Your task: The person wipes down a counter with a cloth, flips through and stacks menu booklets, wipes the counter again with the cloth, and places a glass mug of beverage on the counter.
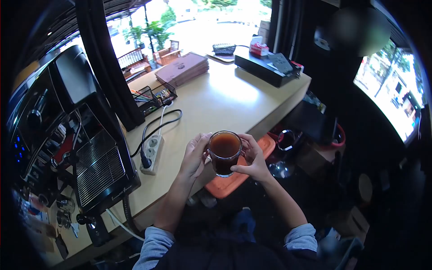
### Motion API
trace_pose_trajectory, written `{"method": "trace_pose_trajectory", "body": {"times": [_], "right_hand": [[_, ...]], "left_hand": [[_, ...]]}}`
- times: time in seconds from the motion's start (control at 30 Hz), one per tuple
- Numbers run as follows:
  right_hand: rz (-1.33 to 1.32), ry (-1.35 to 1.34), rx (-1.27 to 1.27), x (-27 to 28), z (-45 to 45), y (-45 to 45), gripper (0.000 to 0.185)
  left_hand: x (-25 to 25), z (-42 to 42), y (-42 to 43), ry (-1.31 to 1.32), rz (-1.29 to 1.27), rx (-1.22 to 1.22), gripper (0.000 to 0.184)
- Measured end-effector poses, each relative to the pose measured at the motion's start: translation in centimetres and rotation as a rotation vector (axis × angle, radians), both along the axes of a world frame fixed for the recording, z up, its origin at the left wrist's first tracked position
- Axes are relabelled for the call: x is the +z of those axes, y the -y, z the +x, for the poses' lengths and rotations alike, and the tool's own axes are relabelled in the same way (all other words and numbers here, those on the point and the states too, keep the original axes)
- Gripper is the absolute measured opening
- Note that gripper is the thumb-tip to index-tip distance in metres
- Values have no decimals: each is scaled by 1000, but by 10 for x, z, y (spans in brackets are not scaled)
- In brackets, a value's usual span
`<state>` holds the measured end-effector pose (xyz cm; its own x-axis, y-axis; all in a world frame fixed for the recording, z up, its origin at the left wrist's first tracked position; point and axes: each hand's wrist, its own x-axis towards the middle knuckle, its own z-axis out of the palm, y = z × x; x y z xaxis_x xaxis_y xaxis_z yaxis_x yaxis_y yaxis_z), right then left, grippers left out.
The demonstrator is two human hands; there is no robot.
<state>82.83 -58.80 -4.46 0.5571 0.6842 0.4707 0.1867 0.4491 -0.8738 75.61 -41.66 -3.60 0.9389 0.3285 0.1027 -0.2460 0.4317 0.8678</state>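
Note:
A clear glass cup (223, 155) of dark brown drink, perhaps coffee, is held up between my two hands in front of the counter's edge. My left hand (196, 155) closes around its left side, where the handle seems to be, mostly covered by the fingers. On the other side my right hand (253, 158) grips the glass, its thumb across the lower front. The cup looks upright, and the liquid comes close to the rim. Below and behind it shows an orange tray (220, 187), partly hidden by the cup and hands.
A black espresso machine (101, 166) stands left. On the wooden counter (202, 105) are a power strip (154, 153) with a black cable, a mesh organizer (155, 96), stacked brown folders (183, 69) and a black cash drawer (265, 67). Boxes (355, 225) sit low on the right.

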Motion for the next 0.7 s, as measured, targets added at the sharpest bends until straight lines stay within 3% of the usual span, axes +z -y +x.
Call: {"method": "trace_pose_trajectory", "body": {"times": [0.37,0.57,0.7], "right_hand": [[-81,141,238,13,170,-52,81],[-201,278,240,13,224,-82,68],[-205,182,374,3,248,-107,67]], "left_hand": [[-1,118,-4,79,-48,523,22],[-11,159,-7,124,35,802,20],[-6,175,-3,130,-14,989,22]]}}
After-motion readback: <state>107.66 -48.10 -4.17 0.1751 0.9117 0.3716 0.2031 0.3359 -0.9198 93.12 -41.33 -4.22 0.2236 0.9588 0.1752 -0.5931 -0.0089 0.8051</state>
